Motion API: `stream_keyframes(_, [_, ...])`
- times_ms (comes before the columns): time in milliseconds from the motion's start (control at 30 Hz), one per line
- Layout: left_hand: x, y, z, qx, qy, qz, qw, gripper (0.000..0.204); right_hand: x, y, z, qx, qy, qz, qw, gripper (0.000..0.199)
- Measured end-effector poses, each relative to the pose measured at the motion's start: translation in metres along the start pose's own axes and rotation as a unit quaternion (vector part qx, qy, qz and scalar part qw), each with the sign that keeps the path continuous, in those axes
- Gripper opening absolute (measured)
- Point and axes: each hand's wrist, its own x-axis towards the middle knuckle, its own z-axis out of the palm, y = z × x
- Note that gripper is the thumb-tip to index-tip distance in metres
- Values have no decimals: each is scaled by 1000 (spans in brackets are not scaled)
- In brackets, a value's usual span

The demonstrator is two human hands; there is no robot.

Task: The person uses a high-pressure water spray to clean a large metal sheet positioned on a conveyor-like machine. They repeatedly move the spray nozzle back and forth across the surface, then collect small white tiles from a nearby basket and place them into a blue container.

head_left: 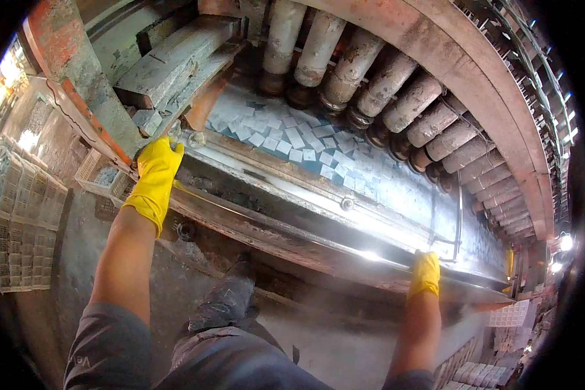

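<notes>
A long bed edge [276,220], dark and wet, runs from the left to the lower right along the front of a machine. My left hand [155,172], in a yellow rubber glove, is closed round its left end beside an orange-grey post [84,78]. Farther right my right hand [426,274], in a matching glove, is closed over the same edge; its fingertips are partly hidden. Behind the edge, many small pale square and oblong stone tiles [296,138] lie on a wet bluish belt [396,198], loosely scattered on its left part.
A row of thick cylindrical machine heads [351,68] hangs over the belt beneath a curved reddish beam [448,39]. Plastic crates [23,214] are stacked at left, with a smaller white crate [97,177] nearby. Stacked tile sheets [508,315] stand at lower right. Mist hangs near my right hand.
</notes>
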Motion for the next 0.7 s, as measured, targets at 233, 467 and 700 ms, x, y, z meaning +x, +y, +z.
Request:
stream_keyframes(233, [3,-7,3,12,22,6,1000,43,-20,-38,-30,125,-25,127,984,49])
stream_keyframes(467, [15,-2,4,19,18,4,1000,46,-3,-32,-33,80,-4,88,993,50])
stream_keyframes(700, [25,-1,0,38,14,-7,999,47,13,-51,-40,119,-36,105,987,51])
